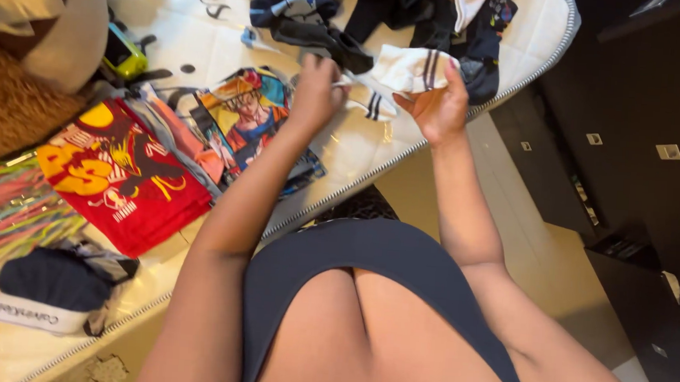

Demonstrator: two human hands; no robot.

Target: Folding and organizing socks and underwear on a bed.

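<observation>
Both my hands hold a white sock with dark stripes (410, 68) above the edge of a white mattress (207, 41). My right hand (438, 104) grips the sock's rolled body from below. My left hand (315, 89) pinches its other end, which trails toward a second striped piece (375, 105). Just beyond lies a heap of dark clothes (414, 14).
Folded printed garments lie on the mattress: a red one (125, 174) and a cartoon-print one (250, 115). A dark folded garment with a white waistband (51, 291) sits at the near left. A brown furry item (7, 108) is far left. Dark furniture (642, 131) stands right of a pale floor.
</observation>
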